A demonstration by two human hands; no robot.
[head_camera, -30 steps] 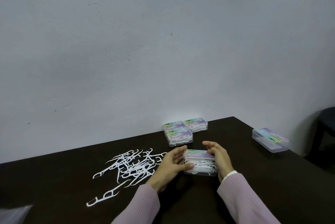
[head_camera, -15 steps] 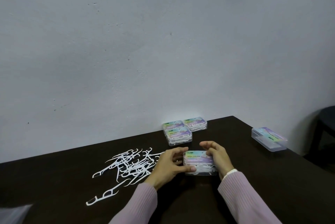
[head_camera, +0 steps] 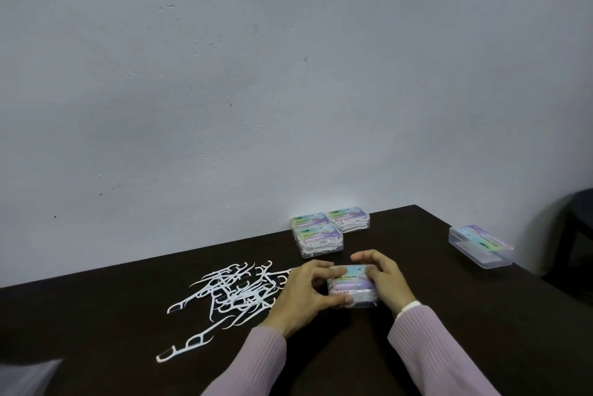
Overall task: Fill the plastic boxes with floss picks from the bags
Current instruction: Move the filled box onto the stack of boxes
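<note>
Box (head_camera: 352, 288) down on surface (head_camera: 481, 315), near front centre, clasped from both ends. Lid down over white picks visible through clear wall; looks like press-shut step, judged from thumbs and fingers bearing on lid and edges. Left hand (head_camera: 305, 294) curled round left end, thumb along near edge. Right hand (head_camera: 383, 280) curled over right end and top, fingers (head_camera: 364, 257) arched past far edge. Both grasping box, nothing released. Two-ended hold likely to keep box from sliding on smooth top while lid snaps; low on surface for something to push against.

Loose picks (head_camera: 237, 289) heaped just left of left hand, within easy reach for next fill; one stray pick (head_camera: 184, 346) lying nearer front left, apart from heap. Three filled boxes (head_camera: 327, 230) parked at back by wall, touching each other, out of working zone, probably done pile. One more box (head_camera: 479, 246) well apart at right edge, looks empty, probably next. Corner of pale bag-like sheet (head_camera: 27, 376) at bottom left, too blurred to be sure.

Dark matte surface, back edge against plain pale wall (head_camera: 288, 74) with small specks. Dark chair or stool (head_camera: 577, 228) at far right, partly cut off. Pink ribbed sleeves (head_camera: 433, 350) on both arms.
</note>
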